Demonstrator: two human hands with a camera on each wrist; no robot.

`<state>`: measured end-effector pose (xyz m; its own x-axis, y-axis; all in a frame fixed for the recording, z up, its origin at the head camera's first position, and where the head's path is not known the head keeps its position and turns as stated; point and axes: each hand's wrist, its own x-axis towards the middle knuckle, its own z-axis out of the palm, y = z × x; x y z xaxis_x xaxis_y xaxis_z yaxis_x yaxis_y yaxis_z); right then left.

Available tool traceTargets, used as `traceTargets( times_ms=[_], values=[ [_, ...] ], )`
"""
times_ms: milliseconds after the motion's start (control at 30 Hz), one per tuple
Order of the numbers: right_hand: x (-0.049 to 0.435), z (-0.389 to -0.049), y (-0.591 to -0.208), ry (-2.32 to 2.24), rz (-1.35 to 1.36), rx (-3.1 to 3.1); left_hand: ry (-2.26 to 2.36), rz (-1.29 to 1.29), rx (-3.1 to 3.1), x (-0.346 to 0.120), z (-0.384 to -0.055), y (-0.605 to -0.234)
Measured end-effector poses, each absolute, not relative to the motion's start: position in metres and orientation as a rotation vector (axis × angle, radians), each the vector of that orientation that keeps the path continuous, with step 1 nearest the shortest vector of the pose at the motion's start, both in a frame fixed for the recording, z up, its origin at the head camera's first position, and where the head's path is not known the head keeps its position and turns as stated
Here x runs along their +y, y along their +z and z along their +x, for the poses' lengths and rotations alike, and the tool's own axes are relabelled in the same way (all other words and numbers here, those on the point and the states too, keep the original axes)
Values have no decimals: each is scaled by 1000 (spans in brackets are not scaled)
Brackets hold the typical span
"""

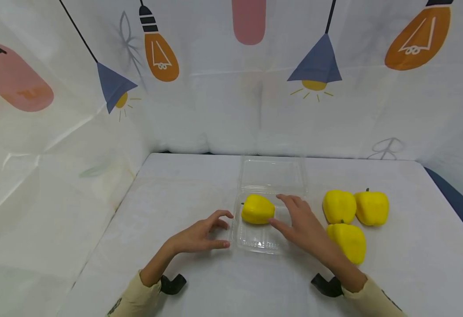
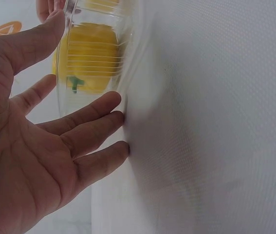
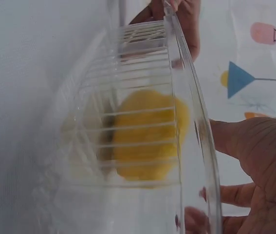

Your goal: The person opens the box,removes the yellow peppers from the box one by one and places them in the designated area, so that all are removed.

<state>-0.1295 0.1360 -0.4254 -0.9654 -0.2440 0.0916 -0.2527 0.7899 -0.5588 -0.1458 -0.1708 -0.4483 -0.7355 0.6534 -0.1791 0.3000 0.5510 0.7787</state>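
Note:
A clear plastic clamshell container (image 1: 251,243) lies open on the table, its lid (image 1: 272,172) folded toward the back. In its base, a yellow bell pepper (image 1: 257,210) rests on its side with the stem to the left. My left hand (image 1: 199,234) is at the container's left edge, fingers loosely bent and spread; in the left wrist view its thumb (image 2: 40,36) overlaps the rim. Over the right side of the base reaches my right hand (image 1: 305,226), thumb and fingers apart, its thumb tip close to the pepper's right end. Neither hand grips anything.
To the right of the container sit three more yellow bell peppers: one at the back left (image 1: 339,207), one at the back right (image 1: 372,208) and one in front (image 1: 348,242), partly behind my right forearm. A white curtain (image 1: 231,110) with printed lamps hangs behind the white table (image 1: 413,264).

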Motion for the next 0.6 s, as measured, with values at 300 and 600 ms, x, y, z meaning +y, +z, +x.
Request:
traceTargets(
  times_ms=[300, 600],
  values=[
    [122, -132, -431, 896, 433, -2899, 1039, 759, 2341, -170, -146, -449],
    [113, -132, -430, 875, 428, -2897, 1036, 780, 2354, -169, -146, -450]
  ],
)
